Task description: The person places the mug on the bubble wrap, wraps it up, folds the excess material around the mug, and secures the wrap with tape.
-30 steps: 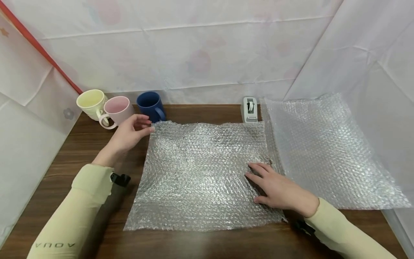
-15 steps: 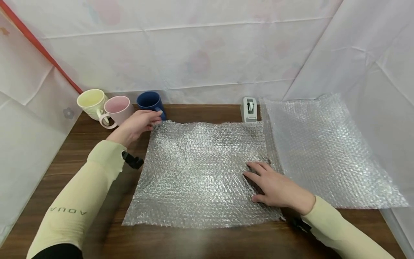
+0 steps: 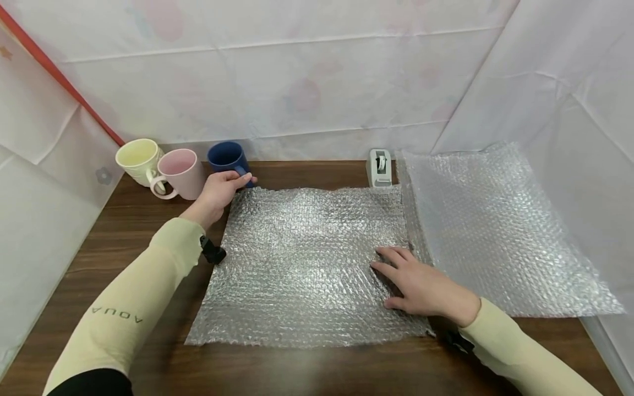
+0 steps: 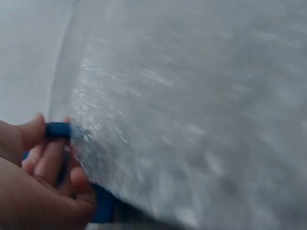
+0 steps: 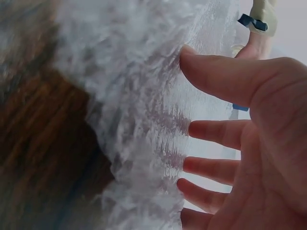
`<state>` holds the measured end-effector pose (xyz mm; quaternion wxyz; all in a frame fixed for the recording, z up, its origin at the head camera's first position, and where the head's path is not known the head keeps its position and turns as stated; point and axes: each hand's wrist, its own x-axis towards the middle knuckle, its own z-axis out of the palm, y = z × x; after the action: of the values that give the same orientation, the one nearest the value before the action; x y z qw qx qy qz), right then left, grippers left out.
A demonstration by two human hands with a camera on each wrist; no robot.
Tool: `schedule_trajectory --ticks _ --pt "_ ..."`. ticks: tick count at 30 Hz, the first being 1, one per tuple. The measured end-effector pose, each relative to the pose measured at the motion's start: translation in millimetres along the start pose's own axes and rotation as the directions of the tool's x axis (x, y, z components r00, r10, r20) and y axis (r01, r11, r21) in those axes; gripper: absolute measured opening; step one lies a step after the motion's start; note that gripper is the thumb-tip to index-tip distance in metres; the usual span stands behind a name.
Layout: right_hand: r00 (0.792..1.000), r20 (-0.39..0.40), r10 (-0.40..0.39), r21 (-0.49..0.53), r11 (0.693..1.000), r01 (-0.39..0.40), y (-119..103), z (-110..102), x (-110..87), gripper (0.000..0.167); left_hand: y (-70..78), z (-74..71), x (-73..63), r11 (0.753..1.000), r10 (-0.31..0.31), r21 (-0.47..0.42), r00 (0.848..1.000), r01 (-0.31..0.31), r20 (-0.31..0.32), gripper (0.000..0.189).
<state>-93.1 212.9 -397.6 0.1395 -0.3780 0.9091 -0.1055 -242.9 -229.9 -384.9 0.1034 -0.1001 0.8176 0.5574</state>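
Note:
My left hand (image 3: 219,192) pinches the handle of a dark blue mug (image 3: 224,158) at the back of the table. The thumb and fingers close round the blue handle (image 4: 58,129) in the left wrist view, beside the edge of the bubble wrap. A sheet of clear bubble wrap (image 3: 302,264) lies flat across the middle of the table. With fingers spread, my right hand (image 3: 423,289) rests its fingertips on the sheet's right part. The right wrist view shows those fingertips touching the bubble wrap (image 5: 144,124).
A pink mug (image 3: 183,176) and a pale yellow mug (image 3: 138,157) stand left of the blue one. Behind the sheet is a tape dispenser (image 3: 380,169). Another bubble wrap sheet (image 3: 500,236) lies on the right, reaching past the table's edge. White fabric (image 3: 317,82) hangs behind.
My left hand has moved right from beside the pink mug and taken hold of the blue mug's handle. My right hand stays on the bubble wrap, almost unmoved.

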Motion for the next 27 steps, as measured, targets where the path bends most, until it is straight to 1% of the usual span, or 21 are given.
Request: schedule_trajectory --ticks 3,5,7,9,12,16,18,21,24,27 --pt "1.0 -0.008 0.001 0.0 1.0 -0.001 0 0 -0.5 0.082 -5.9 -1.4 1.2 0.997 0.067 -0.022 0.997 -0.067 -0.036 0.046" --pt "1.0 -0.016 -0.001 -0.004 1.0 0.001 0 1 -0.5 0.082 -8.5 -2.5 2.2 0.992 0.105 -0.067 0.992 -0.11 -0.073 0.046" --pt "1.0 -0.019 -0.001 -0.007 1.0 0.001 1 1 -0.5 0.081 -10.7 -3.6 3.0 0.983 0.134 -0.11 0.985 -0.146 -0.106 0.044" --pt "1.0 -0.017 -0.001 -0.004 1.0 0.001 1 2 -0.2 0.081 -12.4 -4.3 2.7 0.976 0.151 -0.141 0.98 -0.169 -0.129 0.043" --pt "1.0 -0.01 0.0 0.002 1.0 0.0 1 3 0.0 0.08 -13.7 -4.9 1.0 0.968 0.165 -0.166 0.975 -0.189 -0.149 0.041" --pt "1.0 -0.012 -0.003 0.006 1.0 0.004 1 3 0.6 0.08 -6.7 -8.7 -4.2 0.95 0.232 -0.178 0.96 -0.258 -0.157 0.037" --pt "1.0 -0.014 -0.002 0.008 1.0 0.003 1 4 0.4 0.08 0.2 -10.7 -8.6 0.937 0.285 -0.164 0.947 -0.308 -0.149 0.035" --pt "1.0 -0.012 0.001 0.017 1.0 -0.001 2 3 0.4 0.081 11.8 -12.2 -19.1 0.92 0.355 -0.136 0.928 -0.368 -0.111 0.032" --pt "1.0 0.0 0.008 0.029 1.0 -0.008 1 3 0.8 0.081 20.4 -10.6 -32.9 0.896 0.429 -0.1 0.901 -0.433 -0.057 0.027" --pt "1.0 0.008 0.013 0.033 0.999 -0.013 1 2 0.8 0.08 24.5 -5.3 -47.7 0.866 0.492 -0.1 0.871 -0.489 0.003 0.024"
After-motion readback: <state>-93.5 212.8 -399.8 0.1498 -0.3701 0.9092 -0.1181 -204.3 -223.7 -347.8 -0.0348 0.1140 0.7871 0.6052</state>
